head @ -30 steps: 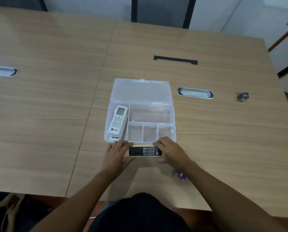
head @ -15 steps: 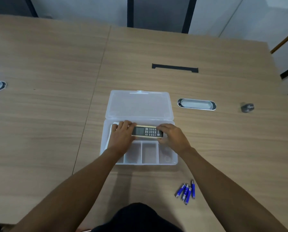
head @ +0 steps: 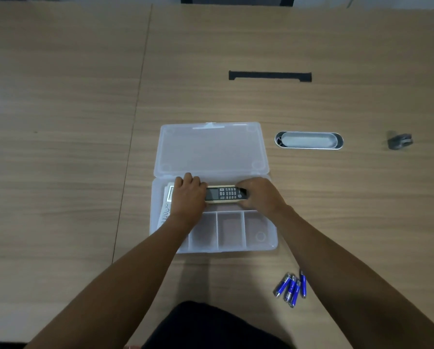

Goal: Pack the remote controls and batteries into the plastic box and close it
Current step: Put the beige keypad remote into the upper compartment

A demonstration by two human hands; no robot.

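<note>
Table (head: 311,210) carries everything. Plastic box (head: 261,244) sits mid-table toward the near edge, lid (head: 210,149) flat open behind it. Thin clear walls — probably light and flexy, so close it by pressing at the lid's front edge, not the middle.

White remote (head: 167,205) lies in the box's left compartment, mostly under the left forearm.

Dark remote (head: 224,193) is crosswise over the long rear compartment, left hand (head: 188,195) gripping its left end, right hand (head: 257,195) its right end. Rigid, light, smooth casing — end grip looks right; keep fingers off the keys.

Batteries (head: 291,288), blue, loosely clustered near the table's near edge, right of the box. Small, hard, likely to roll — pinch at mid-length. Three small front compartments are empty.
</note>
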